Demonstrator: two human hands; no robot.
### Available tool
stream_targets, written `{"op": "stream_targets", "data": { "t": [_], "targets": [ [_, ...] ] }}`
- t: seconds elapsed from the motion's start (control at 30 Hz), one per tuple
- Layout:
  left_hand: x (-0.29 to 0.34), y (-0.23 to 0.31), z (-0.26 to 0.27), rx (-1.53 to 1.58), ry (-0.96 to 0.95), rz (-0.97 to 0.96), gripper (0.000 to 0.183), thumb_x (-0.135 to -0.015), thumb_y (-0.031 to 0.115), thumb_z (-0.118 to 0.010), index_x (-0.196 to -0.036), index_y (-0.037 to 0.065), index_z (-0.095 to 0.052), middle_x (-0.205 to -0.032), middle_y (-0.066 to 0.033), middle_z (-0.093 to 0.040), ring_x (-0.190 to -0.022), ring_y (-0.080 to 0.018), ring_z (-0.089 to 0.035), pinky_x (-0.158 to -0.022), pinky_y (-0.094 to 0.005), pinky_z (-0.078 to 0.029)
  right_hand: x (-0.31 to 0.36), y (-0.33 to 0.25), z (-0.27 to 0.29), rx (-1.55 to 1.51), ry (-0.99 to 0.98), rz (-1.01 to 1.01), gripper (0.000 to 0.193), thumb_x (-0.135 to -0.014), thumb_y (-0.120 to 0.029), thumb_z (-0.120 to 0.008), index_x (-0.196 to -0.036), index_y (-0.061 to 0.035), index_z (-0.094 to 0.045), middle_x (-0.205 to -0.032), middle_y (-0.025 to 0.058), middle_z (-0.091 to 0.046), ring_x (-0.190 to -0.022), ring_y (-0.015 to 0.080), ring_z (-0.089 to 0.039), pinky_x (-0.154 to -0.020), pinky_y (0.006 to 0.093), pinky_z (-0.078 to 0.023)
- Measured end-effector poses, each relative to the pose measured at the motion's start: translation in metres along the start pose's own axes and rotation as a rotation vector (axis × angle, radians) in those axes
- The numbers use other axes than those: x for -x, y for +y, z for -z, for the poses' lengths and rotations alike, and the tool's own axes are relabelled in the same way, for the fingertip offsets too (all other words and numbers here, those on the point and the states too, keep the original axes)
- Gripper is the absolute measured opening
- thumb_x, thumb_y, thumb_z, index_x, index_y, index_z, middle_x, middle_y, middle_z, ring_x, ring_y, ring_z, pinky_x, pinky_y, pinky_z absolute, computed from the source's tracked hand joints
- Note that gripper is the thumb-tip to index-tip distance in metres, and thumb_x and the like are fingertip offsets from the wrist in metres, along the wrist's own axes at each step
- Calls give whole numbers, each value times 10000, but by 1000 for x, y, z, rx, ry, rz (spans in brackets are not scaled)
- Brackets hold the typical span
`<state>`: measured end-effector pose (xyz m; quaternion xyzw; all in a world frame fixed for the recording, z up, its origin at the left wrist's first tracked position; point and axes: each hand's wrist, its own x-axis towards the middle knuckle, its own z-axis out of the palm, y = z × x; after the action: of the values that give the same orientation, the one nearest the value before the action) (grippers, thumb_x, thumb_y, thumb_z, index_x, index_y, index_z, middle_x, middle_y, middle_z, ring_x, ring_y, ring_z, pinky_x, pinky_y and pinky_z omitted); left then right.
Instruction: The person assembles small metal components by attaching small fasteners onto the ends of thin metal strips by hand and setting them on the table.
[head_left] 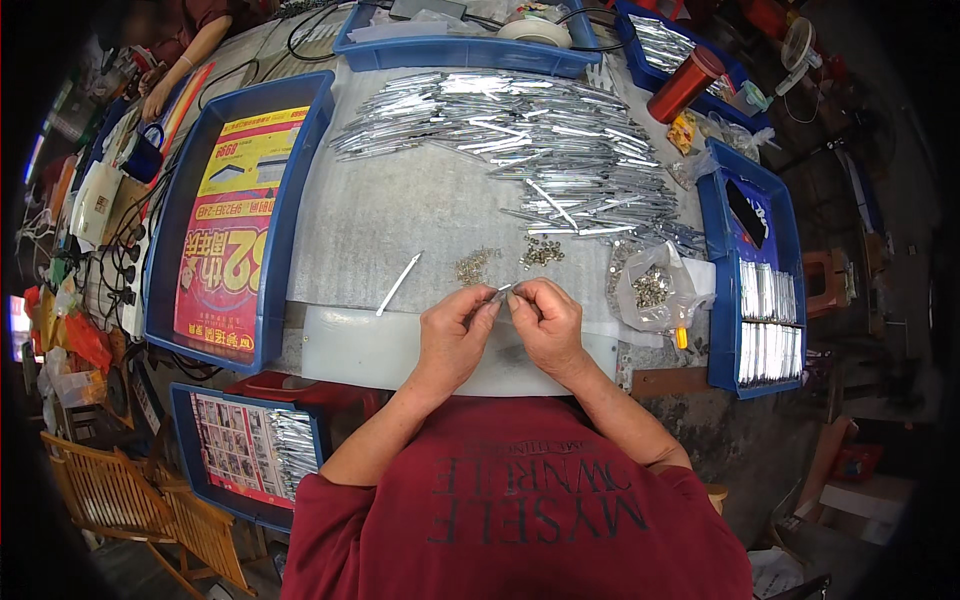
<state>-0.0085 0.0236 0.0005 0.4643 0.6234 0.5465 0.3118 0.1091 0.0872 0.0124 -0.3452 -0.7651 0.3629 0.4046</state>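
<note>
My left hand and my right hand meet near the table's front edge, both closed in a pinch. Between their fingertips is a small silvery metal piece, mostly hidden by the fingers. A single slim metal strip lies to the left of my hands. Just beyond my fingers are a small heap of tiny gold-coloured parts and another of small dark metal parts. Farther back spreads a large pile of silvery strips. A clear plastic bag with small metal parts sits at the right.
Blue trays stand at the left, the back and the right, where one tray holds bundled strips. A red cylinder stands at the back right. Another person's hand shows at the far left. Lower left is another tray.
</note>
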Motion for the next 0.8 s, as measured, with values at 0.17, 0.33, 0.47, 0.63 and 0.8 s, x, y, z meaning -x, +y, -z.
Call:
{"op": "stream_targets", "data": {
  "t": [0.17,0.33,0.47,0.63,0.8],
  "targets": [
    [1,-1,-2,3,2,1,127,-781,31,-566,-897,-21,-578,-718,-13,-577,-617,-41,-488,-543,-182,-414,1,3,-1,24,5,31,47,-690,12,-544,-727,13,-515,-629,110,-518,-510,220,-502,-470,308,-403],
    [2,-3,-4,7,4,-2,122,-777,33,-571,-886,-23,-576,-725,-19,-582,-620,-43,-498,-548,-186,-420,2,7,-3,89,41,116,47,-680,22,-543,-716,14,-513,-620,115,-516,-507,233,-504,-469,313,-405],
    [2,0,-5,-46,44,-42,114,-772,34,-577,-872,-20,-576,-718,-40,-584,-614,-57,-507,-550,-194,-425,4,7,-4,92,46,59,42,-695,3,-555,-725,15,-528,-630,116,-529,-527,222,-527,-485,298,-421],
    [3,2,-5,-91,71,-105,106,-768,43,-583,-856,-16,-578,-698,-58,-578,-604,-77,-514,-545,-205,-425,7,16,-4,-314,-70,-375,115,-769,-83,-580,-792,28,-561,-675,61,-578,-598,87,-527,-525,231,-428],
    [4,1,-5,-109,74,-126,101,-765,46,-586,-850,-8,-581,-681,-58,-569,-585,-85,-507,-527,-212,-414,6,19,1,-389,-148,-399,116,-787,-91,-570,-799,24,-564,-667,15,-560,-606,48,-476,-528,197,-400]
  ]
}}
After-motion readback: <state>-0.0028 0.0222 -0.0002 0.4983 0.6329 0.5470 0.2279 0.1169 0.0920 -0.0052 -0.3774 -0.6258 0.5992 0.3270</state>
